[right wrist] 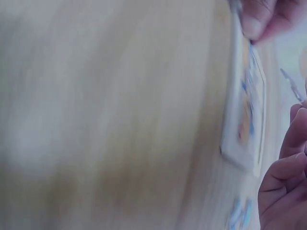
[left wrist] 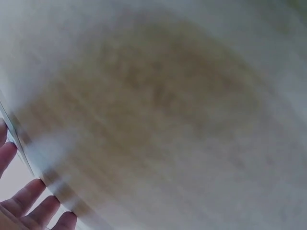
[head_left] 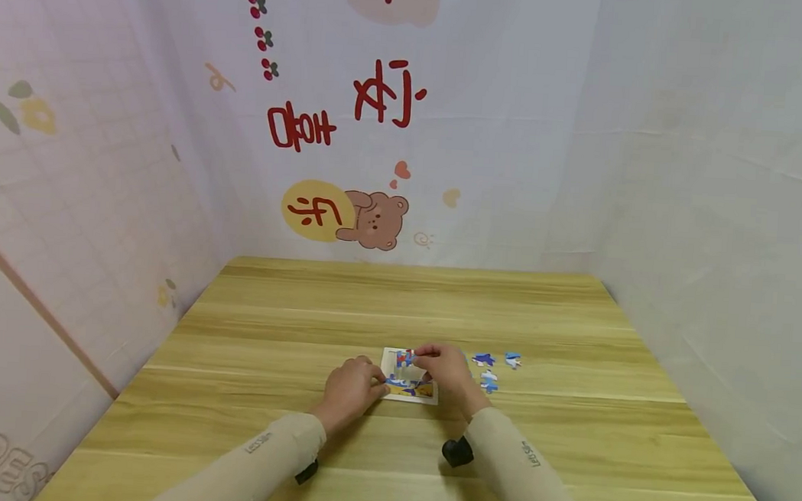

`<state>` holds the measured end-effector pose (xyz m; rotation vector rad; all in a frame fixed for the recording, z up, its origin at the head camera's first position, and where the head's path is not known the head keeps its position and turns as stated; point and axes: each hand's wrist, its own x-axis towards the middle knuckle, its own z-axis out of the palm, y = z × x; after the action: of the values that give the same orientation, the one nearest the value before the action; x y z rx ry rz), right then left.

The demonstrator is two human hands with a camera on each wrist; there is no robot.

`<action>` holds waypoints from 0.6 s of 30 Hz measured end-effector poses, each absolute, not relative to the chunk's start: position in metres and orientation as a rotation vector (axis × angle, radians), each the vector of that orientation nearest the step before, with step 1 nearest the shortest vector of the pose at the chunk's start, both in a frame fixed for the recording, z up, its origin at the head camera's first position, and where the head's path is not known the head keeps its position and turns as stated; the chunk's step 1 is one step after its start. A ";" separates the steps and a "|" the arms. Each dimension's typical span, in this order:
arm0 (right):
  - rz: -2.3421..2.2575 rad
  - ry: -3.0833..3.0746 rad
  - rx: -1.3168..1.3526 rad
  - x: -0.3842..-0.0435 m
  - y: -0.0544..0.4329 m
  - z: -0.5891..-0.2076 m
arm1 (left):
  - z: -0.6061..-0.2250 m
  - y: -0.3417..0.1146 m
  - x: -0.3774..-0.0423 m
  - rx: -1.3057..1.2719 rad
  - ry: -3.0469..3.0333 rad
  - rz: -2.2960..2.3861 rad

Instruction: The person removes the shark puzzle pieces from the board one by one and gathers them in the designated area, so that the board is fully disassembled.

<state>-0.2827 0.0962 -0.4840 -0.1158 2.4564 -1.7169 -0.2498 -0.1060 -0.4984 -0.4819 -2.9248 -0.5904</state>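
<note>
A small jigsaw puzzle board [head_left: 387, 357] with a white border lies on the table, part filled with blue, red and yellow pieces. At its lower left edge rests my left hand [head_left: 351, 389], thumb on the board. In the left wrist view, the left fingers [left wrist: 29, 195] reach out with their tips on the table. Above the board's right side, my right hand [head_left: 445, 368] pinches a puzzle piece [right wrist: 291, 85]. Only a thin side of that piece shows. The right hand hides part of the board.
To the right of the board lie several loose puzzle pieces, among them a dark blue one [head_left: 483, 359], a blue and white one [head_left: 513, 360] and a light blue one [head_left: 489, 381]. The wooden table [head_left: 398, 304] ends against a printed cloth backdrop [head_left: 504, 134].
</note>
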 end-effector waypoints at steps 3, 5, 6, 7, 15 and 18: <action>-1.733 2.444 -0.044 -0.283 0.113 -0.481 | -0.497 -0.106 -0.248 -0.470 -2.928 -0.607; -1.739 2.438 0.009 -0.283 0.128 -0.481 | -0.495 -0.105 -0.248 -0.464 -2.929 -0.618; -1.740 2.438 0.035 -0.282 0.136 -0.481 | -0.495 -0.105 -0.247 -0.459 -2.931 -0.621; -1.730 2.449 0.060 -0.281 0.144 -0.480 | -0.494 -0.105 -0.247 -0.456 -2.931 -0.626; -1.687 2.516 0.144 -0.270 0.208 -0.486 | -0.494 -0.105 -0.248 -0.466 -2.944 -0.629; -1.661 2.535 0.183 -0.266 0.229 -0.488 | -0.494 -0.105 -0.248 -0.465 -2.941 -0.638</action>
<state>-0.2656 0.2295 -0.4882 0.1834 2.5349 -1.6615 -0.2482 -0.1052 -0.4943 -0.4654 -2.9415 -0.6375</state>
